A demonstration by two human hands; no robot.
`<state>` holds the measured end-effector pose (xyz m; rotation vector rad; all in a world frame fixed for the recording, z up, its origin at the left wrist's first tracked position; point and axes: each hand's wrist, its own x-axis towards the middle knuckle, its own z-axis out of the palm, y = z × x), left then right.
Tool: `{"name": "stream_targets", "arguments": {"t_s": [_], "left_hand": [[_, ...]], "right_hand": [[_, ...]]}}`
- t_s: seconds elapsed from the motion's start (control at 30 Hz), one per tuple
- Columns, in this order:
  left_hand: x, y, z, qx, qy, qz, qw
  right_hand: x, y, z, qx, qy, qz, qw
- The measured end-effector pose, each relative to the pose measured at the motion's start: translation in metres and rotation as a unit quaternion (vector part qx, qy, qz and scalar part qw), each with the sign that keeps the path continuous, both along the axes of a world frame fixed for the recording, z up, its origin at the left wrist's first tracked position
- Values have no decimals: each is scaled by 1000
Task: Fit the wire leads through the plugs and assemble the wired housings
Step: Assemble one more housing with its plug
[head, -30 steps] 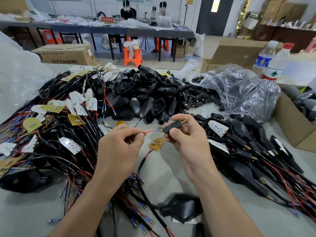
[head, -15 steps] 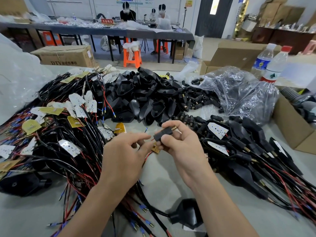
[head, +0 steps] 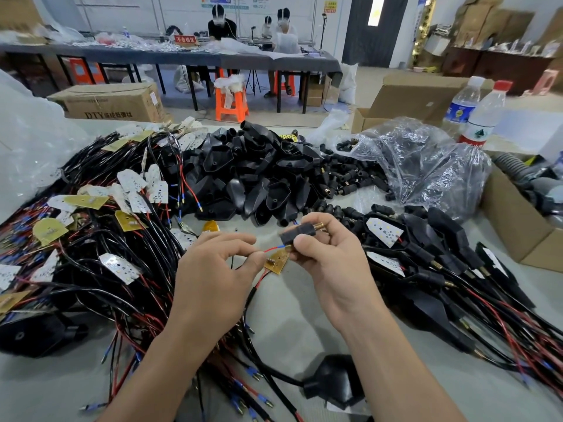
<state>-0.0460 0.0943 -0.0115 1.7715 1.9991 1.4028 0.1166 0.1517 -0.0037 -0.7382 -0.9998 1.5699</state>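
My right hand (head: 327, 266) grips a small black plug (head: 297, 238) with a brass threaded tip, held above the table. My left hand (head: 213, 275) pinches a red wire lead (head: 272, 249) whose blue-sleeved end points at the plug's near end. A small yellow circuit board (head: 277, 261) hangs on the wire below the plug. A heap of empty black housings (head: 253, 175) lies behind my hands. Loose black plugs (head: 344, 178) spill from a clear bag behind the right hand.
A tangle of wired boards with red and black leads (head: 100, 239) covers the left. Assembled wired housings (head: 441, 263) lie at the right. One black housing (head: 335, 382) sits near the front edge. Two water bottles (head: 475, 117) and cardboard boxes (head: 518, 226) stand far right.
My hands have drawn slightly apart after closing together. The red lead now shows between them again, its blue end at the plug. The camera view has shifted a little.
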Motion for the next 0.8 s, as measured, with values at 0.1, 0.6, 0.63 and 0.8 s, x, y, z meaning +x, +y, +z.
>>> {"name": "stream_targets", "arguments": {"t_s": [0.1, 0.6, 0.63, 0.8], "left_hand": [[-2, 0, 0, 4, -8, 13, 1000], [-3, 1, -7, 28, 44, -9, 999], [-3, 1, -7, 37, 51, -7, 998], [-2, 0, -7, 90, 157, 5, 983]], "right_hand": [[4, 3, 1, -1, 10, -15, 1000], [3, 2, -1, 67, -104, -9, 992], [3, 3, -1, 90, -143, -24, 985], [7, 3, 0, 78, -158, -7, 984]]}}
